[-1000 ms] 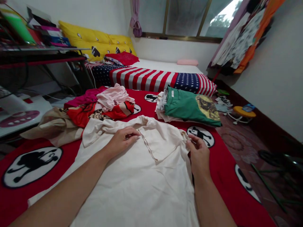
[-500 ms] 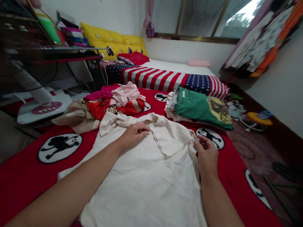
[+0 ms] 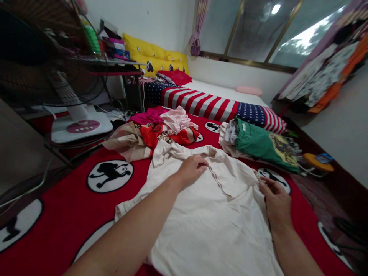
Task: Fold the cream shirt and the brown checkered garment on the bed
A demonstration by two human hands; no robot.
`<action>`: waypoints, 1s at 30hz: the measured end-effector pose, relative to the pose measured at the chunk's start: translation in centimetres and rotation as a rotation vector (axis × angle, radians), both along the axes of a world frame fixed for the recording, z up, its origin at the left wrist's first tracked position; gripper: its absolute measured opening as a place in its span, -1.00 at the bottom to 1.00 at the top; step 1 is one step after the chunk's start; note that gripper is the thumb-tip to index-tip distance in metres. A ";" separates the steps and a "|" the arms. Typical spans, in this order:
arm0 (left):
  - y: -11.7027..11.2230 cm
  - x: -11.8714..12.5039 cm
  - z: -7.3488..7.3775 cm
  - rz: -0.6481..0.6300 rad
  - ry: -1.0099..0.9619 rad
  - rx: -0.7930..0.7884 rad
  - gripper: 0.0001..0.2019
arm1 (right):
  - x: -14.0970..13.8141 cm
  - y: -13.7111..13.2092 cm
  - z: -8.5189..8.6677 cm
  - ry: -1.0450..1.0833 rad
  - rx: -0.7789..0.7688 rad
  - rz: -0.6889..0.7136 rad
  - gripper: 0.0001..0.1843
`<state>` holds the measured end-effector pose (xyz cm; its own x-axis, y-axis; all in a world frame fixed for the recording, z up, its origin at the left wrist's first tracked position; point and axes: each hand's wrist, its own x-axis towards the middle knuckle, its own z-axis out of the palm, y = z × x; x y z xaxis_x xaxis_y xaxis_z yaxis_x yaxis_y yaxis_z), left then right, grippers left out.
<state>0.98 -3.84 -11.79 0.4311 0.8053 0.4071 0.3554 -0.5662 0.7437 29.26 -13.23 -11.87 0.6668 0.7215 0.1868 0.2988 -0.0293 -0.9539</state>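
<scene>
A cream short-sleeved shirt (image 3: pixel 207 226) lies spread out before me, its collar pointing away and its front placket running down from the neck. My left hand (image 3: pixel 193 168) is closed at the top of the placket, with the fingertips pinching the fabric edge there. At the shirt's right shoulder, my right hand (image 3: pixel 276 199) pinches the cloth between thumb and fingers. The right sleeve is mostly hidden under or beside that hand. The left sleeve's hem sticks out past my left forearm.
Beneath is a red blanket (image 3: pixel 66 214) with monkey ovals. Beyond the collar lies a loose clothes pile (image 3: pixel 155 130); to its right sits a folded stack topped by a green shirt (image 3: pixel 258 142). A fan (image 3: pixel 83 122) stands left, a flag-patterned bed (image 3: pixel 201 101) behind.
The view has swung left, so everything sits further right in the picture and more of the fan shows. Both hands keep their hold on the shirt, which looks the same.
</scene>
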 end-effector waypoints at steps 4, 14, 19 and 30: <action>0.0 0.3 0.0 0.024 0.024 -0.003 -0.82 | -0.4 -0.1 0.4 -0.043 -0.058 -0.060 -0.57; -1.0 0.4 1.0 0.061 0.090 -0.062 -0.81 | -0.7 0.3 0.2 -0.252 -0.118 -0.136 -0.61; -1.0 0.3 0.9 0.055 0.063 -0.065 -0.81 | -0.6 0.4 0.0 -0.261 -0.055 -0.110 -0.63; -1.0 0.0 0.3 -0.086 0.154 0.163 -0.74 | -0.8 0.5 -0.3 -0.161 0.070 -0.032 -0.67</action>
<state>1.00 -4.82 -11.50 0.5623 0.6920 0.4528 0.4033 -0.7074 0.5804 28.50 -12.77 -12.17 0.6471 0.6816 0.3416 0.4474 0.0232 -0.8940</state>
